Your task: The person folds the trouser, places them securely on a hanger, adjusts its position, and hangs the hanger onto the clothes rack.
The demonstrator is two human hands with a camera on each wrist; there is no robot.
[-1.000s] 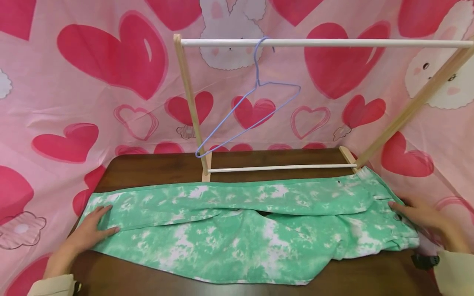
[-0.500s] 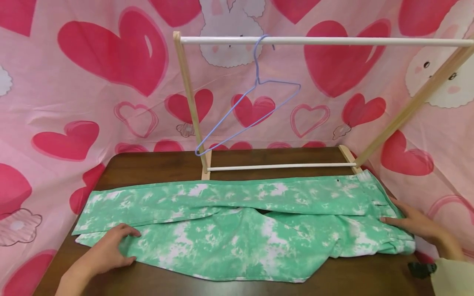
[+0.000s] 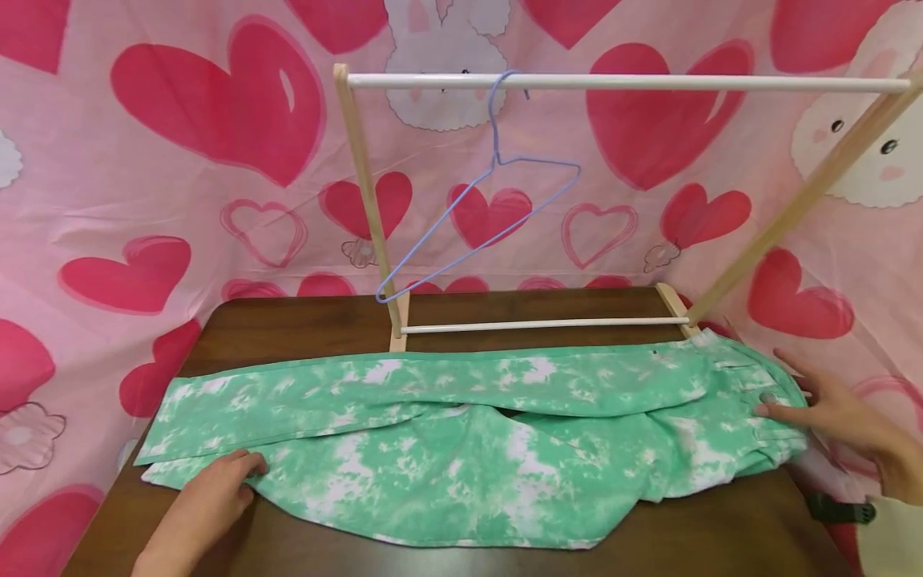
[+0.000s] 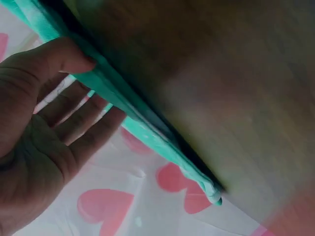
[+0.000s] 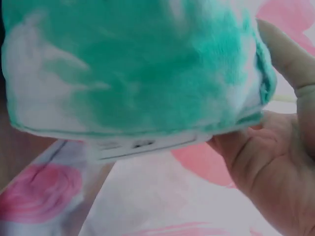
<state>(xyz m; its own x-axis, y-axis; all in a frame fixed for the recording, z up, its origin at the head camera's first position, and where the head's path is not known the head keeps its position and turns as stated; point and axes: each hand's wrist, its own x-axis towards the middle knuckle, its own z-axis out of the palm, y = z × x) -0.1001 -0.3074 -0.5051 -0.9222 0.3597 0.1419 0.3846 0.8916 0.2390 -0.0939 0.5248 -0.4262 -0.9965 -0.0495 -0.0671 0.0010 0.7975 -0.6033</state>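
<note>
Green and white tie-dye trousers (image 3: pixel 461 449) lie lengthwise on the brown table, one leg partly over the other. The waist is at the right and the hems are at the left. My left hand (image 3: pixel 205 505) pinches the near edge of the lower leg, close to the hem; in the left wrist view its thumb (image 4: pixel 74 59) lies on one side of the cloth and the fingers pass behind it. With thumb on top, my right hand (image 3: pixel 844 413) grips the waistband (image 5: pixel 138 113) beside the button, and the right wrist view shows a white label (image 5: pixel 147 146) under the band.
At the back of the table (image 3: pixel 303 324) stands a wood-and-white rack (image 3: pixel 634 82). A blue wire hanger (image 3: pixel 461 260) hangs from its top bar, tilted. Pink heart-print cloth (image 3: pixel 159 192) covers the walls behind and at the sides.
My left hand has left the hem end, moved right and nearer along the lower leg, and closed on its edge. My right hand has shifted over the waistband, which is now slightly raised and bent.
</note>
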